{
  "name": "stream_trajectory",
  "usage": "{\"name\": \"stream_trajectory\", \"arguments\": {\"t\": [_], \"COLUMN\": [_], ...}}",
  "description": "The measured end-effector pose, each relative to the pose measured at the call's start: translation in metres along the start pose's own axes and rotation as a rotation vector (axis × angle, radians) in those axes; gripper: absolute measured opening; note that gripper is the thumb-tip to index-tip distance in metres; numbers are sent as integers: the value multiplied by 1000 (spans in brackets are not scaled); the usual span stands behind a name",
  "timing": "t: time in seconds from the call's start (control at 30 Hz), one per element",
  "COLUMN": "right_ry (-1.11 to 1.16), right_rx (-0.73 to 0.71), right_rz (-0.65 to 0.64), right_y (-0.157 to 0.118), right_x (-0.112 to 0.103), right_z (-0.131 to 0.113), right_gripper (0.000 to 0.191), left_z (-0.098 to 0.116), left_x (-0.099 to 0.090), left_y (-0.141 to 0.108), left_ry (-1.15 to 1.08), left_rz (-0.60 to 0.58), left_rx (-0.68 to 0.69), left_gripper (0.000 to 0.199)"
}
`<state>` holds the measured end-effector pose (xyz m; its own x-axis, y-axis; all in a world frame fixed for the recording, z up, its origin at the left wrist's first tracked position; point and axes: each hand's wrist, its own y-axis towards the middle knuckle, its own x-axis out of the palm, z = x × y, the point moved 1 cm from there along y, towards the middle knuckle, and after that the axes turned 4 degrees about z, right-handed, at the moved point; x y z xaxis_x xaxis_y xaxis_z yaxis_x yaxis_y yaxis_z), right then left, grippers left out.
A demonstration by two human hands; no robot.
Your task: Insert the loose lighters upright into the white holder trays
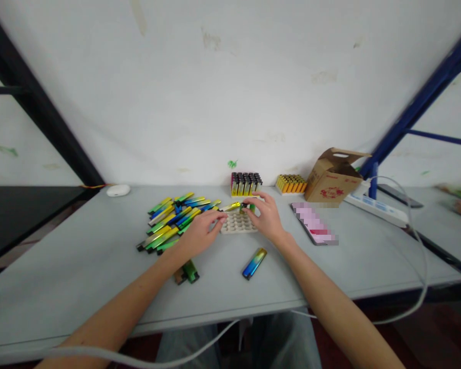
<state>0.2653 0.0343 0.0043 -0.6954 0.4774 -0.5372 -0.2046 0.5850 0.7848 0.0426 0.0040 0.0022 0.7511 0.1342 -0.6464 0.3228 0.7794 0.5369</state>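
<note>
Over the right back part of a white tray with round holes, my right hand pinches a green lighter with a black top. My left hand is at the tray's left edge, its fingers drawn together; whatever may be between them is hidden. A yellow lighter with a silvery end lies across the space behind the tray, close to the left fingertips. A loose pile of shiny lighters in green, blue and yellow spreads to the left. One blue-and-gold lighter lies alone in front of the tray.
Against the wall stand a block of upright black-topped lighters and a block of orange ones. An open cardboard box, a phone and a power strip are on the right. A white case sits back left.
</note>
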Motion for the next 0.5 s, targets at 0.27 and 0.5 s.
{"name": "stream_trajectory", "arguments": {"t": [0.27, 0.5], "right_ry": [-3, -6], "right_rx": [0, -66], "right_rz": [-17, -6], "right_y": [-1, 0], "right_x": [-3, -5], "right_z": [3, 7], "right_gripper": [18, 19], "left_z": [0, 2], "left_x": [-2, -2], "left_y": [0, 0], "left_ry": [24, 27], "left_rz": [-21, -27], "left_rx": [23, 38], "left_gripper": [30, 31]}}
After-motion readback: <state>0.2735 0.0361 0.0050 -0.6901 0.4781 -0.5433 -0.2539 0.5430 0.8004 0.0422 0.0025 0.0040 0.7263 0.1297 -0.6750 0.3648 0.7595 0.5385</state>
